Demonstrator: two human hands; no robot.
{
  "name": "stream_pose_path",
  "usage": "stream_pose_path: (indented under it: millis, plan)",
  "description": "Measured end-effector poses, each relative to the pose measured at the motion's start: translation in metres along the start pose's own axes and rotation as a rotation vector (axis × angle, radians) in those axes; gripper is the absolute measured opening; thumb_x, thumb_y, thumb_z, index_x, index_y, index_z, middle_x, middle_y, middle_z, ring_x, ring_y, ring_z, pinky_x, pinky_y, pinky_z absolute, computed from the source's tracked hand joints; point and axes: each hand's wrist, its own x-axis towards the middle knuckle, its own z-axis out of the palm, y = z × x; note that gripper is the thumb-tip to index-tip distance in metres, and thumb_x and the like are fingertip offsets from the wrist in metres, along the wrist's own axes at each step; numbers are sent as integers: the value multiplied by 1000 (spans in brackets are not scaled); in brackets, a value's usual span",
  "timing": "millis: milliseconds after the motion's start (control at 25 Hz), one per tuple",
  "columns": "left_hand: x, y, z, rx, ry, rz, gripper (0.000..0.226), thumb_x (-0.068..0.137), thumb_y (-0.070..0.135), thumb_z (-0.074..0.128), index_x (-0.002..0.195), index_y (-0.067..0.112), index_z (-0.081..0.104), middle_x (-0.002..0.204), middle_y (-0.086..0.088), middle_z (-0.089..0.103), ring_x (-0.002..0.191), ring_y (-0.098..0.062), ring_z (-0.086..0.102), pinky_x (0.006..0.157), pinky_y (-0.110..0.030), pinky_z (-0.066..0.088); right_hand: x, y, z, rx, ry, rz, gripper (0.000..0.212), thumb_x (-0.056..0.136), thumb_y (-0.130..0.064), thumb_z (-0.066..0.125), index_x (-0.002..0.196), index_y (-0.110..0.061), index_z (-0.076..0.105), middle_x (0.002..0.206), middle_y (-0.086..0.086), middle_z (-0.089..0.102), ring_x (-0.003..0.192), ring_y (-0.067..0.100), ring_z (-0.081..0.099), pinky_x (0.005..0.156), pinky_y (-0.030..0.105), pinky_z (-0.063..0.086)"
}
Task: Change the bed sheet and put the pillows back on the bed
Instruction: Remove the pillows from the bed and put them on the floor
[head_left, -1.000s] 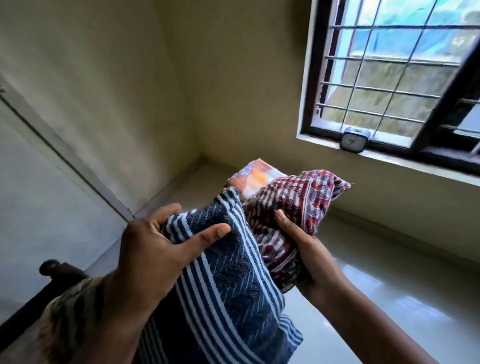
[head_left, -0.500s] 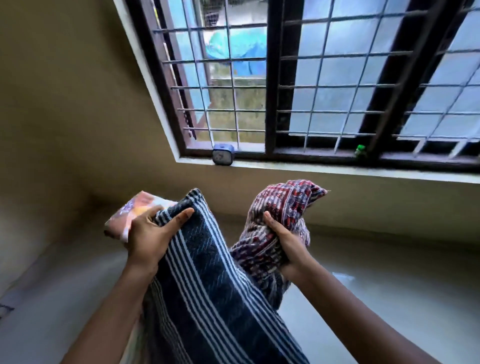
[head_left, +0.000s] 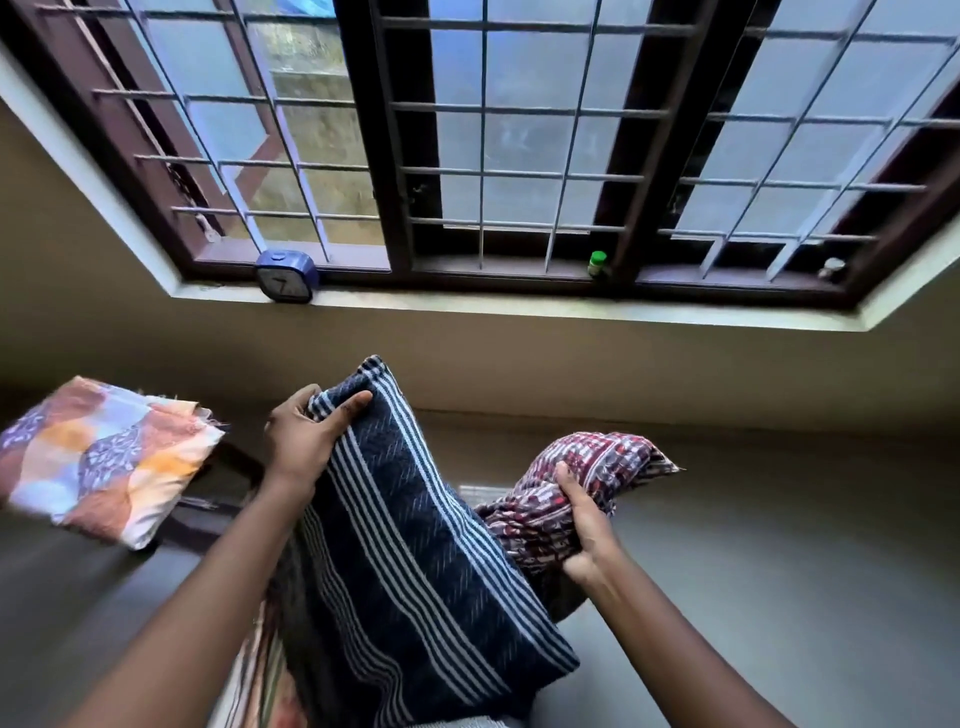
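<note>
Floral folded sheet (head_left: 104, 460) now apart from left hand (head_left: 304, 441), frame-left | fingers (head_left: 347, 410) clamp striped blanket (head_left: 415, 545); right hand (head_left: 584, 525) clamps red cloth (head_left: 597, 462) | advise: keep grips firm.

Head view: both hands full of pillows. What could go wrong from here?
1. The left hand pinches the blue striped pillow only at its top corner; it could slip and drop.
2. The right hand holds the red patterned pillow by bunched fabric, a loose hold that may slide.
3. The clock sits at the edge of the windowsill; a swung pillow might knock it off.
</note>
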Motion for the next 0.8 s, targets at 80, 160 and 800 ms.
stream_pose_path:
  millis: [80, 160, 800]
  plan:
    - [24, 6, 40, 32, -19, -7, 61, 54, 61, 79, 69, 7, 54, 62, 5, 50, 60, -12, 45, 57, -29, 33, 22, -25, -12, -16, 39, 24, 83, 52, -45, 81, 119, -2, 58, 110, 24, 66, 99, 37, 65, 86, 50, 51]
    - [43, 21, 82, 111, -56, -36, 49, 60, 52, 79, 78, 10, 61, 70, 5, 56, 68, -11, 51, 61, -25, 40, 44, -54, -21, -39, 65, 34, 83, 50, -45, 82, 118, -2, 58, 108, 23, 67, 98, 38, 66, 89, 53, 50]
    - [-30, 23, 248, 215, 242, -271, 30, 63, 42, 76, 81, 20, 67, 71, 10, 67, 63, -1, 59, 60, -19, 49, 194, -240, -59, -314, -2, 81, 68, 68, -39, 80, 119, -3, 54, 113, 19, 65, 100, 35, 64, 90, 56, 49]
